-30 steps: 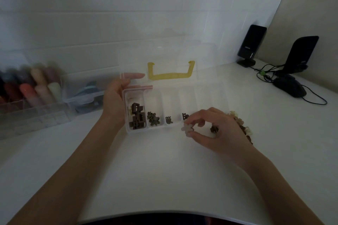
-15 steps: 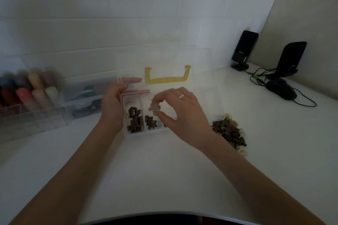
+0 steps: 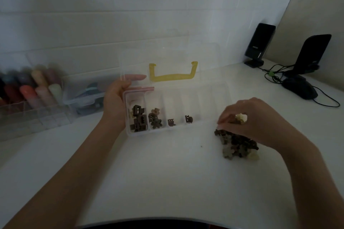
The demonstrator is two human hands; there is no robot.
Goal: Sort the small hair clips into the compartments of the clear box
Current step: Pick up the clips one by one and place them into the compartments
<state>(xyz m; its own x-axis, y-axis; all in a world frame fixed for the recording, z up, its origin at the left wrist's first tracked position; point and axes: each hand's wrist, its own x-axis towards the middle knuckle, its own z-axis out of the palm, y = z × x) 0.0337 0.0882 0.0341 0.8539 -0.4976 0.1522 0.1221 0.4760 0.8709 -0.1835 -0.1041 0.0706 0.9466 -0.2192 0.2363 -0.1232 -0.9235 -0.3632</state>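
Head view: a clear box (image 3: 214, 89) lies open on the white tabletop (image 3: 167, 173), its lid (image 3: 167, 57) standing up at the back with a yellow handle (image 3: 173, 76) showing through it. The left hand (image 3: 115, 102) holds the box at its left end, thumb along the lid's lower edge, fingers curled round the end wall.

The box has a row of compartments. The leftmost holds a heap of dark square clips (image 3: 138, 120). The next holds flower-shaped clips (image 3: 154, 119), dark ones with a paler one on top. The third holds one small dark clip (image 3: 170, 122), and the fourth another single dark clip (image 3: 188, 118). The compartments further right look bare, though the dim light makes this hard to judge.

The right hand (image 3: 255, 119) is over a pile of loose clips (image 3: 236, 144) on the tabletop, just right of the box. Its grip is pressed together, fingers bent down into the top of the pile; a cream clip (image 3: 241, 117) shows between the fingers.

Left of the box stand clear organisers (image 3: 33, 117) with coloured items, blurred. At the far right are two black speakers (image 3: 259, 44) and a mouse (image 3: 299, 87) with cables.
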